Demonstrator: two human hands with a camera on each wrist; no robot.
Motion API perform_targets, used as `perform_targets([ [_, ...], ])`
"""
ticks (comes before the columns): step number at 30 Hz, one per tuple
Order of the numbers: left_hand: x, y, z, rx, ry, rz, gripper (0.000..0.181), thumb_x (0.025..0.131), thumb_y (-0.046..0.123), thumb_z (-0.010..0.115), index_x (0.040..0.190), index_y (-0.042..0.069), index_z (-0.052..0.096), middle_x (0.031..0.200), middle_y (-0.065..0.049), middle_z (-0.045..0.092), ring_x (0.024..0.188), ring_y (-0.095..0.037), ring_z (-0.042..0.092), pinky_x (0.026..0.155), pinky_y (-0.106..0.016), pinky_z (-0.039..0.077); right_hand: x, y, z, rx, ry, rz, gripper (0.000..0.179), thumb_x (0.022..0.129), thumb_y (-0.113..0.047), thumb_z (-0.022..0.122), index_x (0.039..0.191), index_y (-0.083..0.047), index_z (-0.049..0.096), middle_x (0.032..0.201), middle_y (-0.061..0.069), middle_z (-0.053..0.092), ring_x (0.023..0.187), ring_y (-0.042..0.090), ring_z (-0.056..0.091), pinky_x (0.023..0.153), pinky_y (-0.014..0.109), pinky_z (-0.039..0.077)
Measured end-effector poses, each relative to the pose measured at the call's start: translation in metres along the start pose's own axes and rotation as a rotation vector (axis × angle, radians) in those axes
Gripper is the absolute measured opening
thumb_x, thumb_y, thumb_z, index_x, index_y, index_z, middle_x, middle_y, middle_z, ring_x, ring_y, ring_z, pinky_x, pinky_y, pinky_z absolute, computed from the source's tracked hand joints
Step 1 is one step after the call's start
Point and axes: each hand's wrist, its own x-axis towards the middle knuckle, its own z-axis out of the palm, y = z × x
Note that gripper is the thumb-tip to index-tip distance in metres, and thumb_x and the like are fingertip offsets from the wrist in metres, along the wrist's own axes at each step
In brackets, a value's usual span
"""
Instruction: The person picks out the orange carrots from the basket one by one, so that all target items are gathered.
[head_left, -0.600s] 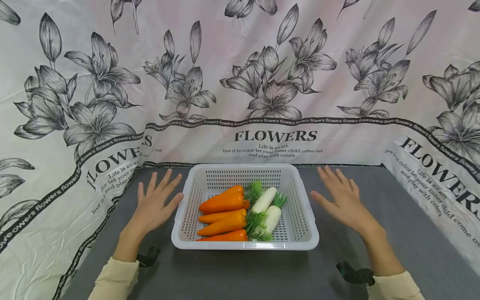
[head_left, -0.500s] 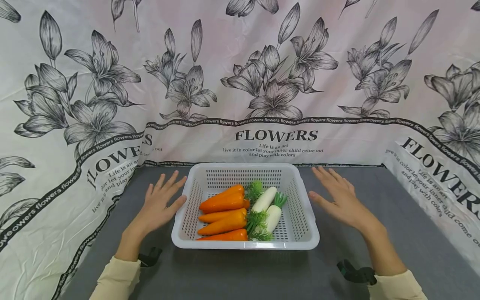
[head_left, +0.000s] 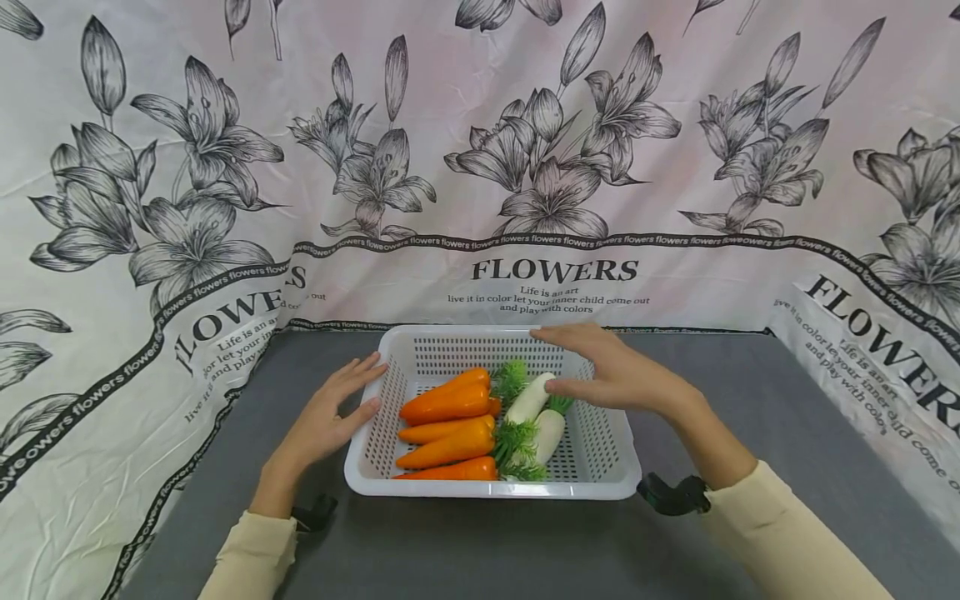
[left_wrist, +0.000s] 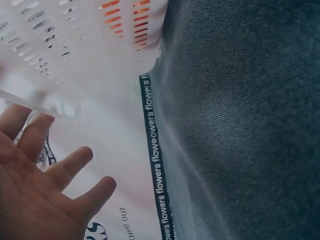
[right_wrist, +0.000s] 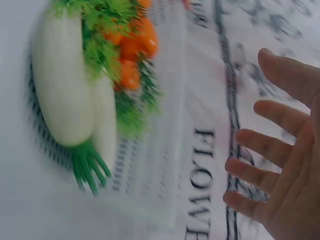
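A white plastic basket [head_left: 491,490] with perforated walls holds several orange carrots [head_left: 450,402] on its left. Two white radishes [head_left: 549,435] with green tops lie to their right; the larger radish [right_wrist: 65,85] looms close in the right wrist view. My left hand [head_left: 330,417] is at the basket's left rim, its fingertips on or just over it. In the left wrist view the left hand [left_wrist: 45,185] has its fingers spread below the rim. Above the radishes and the basket's right side hovers my right hand [head_left: 618,371], fingers extended, holding nothing.
Dark grey cloth [head_left: 480,550] covers the table under the basket. A white curtain [head_left: 360,283] with black flower prints and lettering stands behind and along both sides. Dark straps [head_left: 671,493] sit at the wrists.
My right hand has swung left from beside the basket to over the radishes. The left hand has moved slightly right, up to the left rim. The basket and vegetables stay in place.
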Motion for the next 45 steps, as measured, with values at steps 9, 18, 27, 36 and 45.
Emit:
perform_targets([
  [9,-0.003,-0.008,0.007,-0.040,0.036,0.023,0.053,0.100,0.030,0.061,0.152,0.027,0.050,0.165,-0.002,0.037,0.152,-0.044,0.030,0.111,-0.079,0.024,0.056,-0.012,0.032,0.006,-0.199,-0.148,0.055,0.093,-0.031,0.074,0.143,-0.012,0.059,0.144,0.008,0.062,0.135,0.032,0.056,0.113,0.053,0.043],
  [18,-0.001,-0.005,0.005,-0.047,0.043,0.041,0.053,0.100,0.028,0.061,0.152,0.025,0.050,0.165,-0.002,0.037,0.151,-0.042,0.033,0.112,-0.077,0.026,0.090,-0.011,0.055,-0.002,-0.313,-0.168,0.049,0.095,-0.028,0.073,0.139,-0.009,0.063,0.141,0.008,0.065,0.133,0.031,0.057,0.114,0.050,0.043],
  [27,-0.002,-0.005,0.004,-0.038,0.038,0.052,0.054,0.099,0.029,0.061,0.152,0.024,0.050,0.165,-0.002,0.037,0.149,-0.040,0.037,0.112,-0.074,0.030,0.105,-0.008,0.075,-0.026,-0.402,-0.173,0.048,0.096,-0.026,0.071,0.139,-0.008,0.063,0.136,0.006,0.068,0.112,0.020,0.067,0.100,0.040,0.053],
  [36,-0.003,-0.007,0.006,-0.053,0.036,0.031,0.054,0.100,0.029,0.060,0.152,0.026,0.049,0.166,-0.001,0.036,0.149,-0.040,0.037,0.111,-0.075,0.030,0.108,-0.004,0.081,0.009,-0.409,-0.148,0.047,0.095,-0.026,0.072,0.138,-0.008,0.064,0.139,0.005,0.066,0.122,0.021,0.064,0.107,0.041,0.050],
  [45,-0.002,-0.008,0.007,-0.039,0.025,0.035,0.053,0.101,0.028,0.060,0.153,0.025,0.049,0.166,-0.002,0.035,0.148,-0.042,0.038,0.111,-0.074,0.031,0.091,0.003,0.046,0.140,-0.320,-0.114,0.049,0.094,-0.023,0.074,0.139,-0.009,0.063,0.129,0.006,0.071,0.096,0.013,0.065,0.088,0.029,0.056],
])
